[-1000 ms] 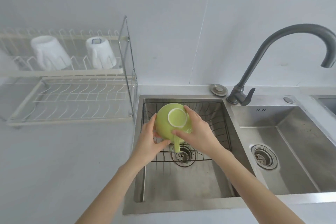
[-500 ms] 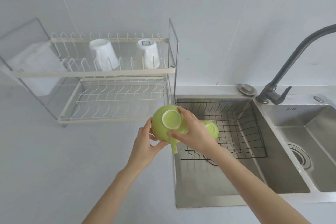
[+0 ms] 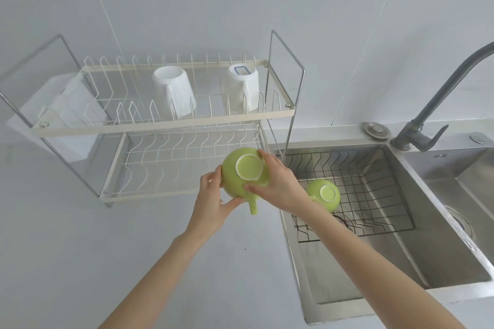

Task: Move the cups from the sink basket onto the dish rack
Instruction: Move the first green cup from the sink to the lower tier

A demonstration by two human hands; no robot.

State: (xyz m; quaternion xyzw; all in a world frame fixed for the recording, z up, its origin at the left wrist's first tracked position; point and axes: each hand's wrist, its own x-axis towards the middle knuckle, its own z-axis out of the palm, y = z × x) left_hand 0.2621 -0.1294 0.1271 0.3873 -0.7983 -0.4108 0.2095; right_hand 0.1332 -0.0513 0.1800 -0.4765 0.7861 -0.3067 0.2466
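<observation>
Both hands hold an upturned green cup [image 3: 242, 177] over the counter [image 3: 80, 262], in front of the rack's [image 3: 165, 121] lower tier: left hand [image 3: 212, 201] beneath, right hand [image 3: 278, 184] across it. A second green cup [image 3: 324, 193] lies upside down in the sink basket [image 3: 374, 195]. Two white mugs [image 3: 173, 95] stand inverted on the upper tier.

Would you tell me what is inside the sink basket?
One upside-down green cup sits in the sink basket. The right forearm covers the basket's near-left corner.

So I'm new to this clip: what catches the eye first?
A green cup, upside down, held by both the left hand and the right hand in front of the dish rack. A second green cup lies in the sink basket; two white cups stand on the rack's upper tier.
</observation>
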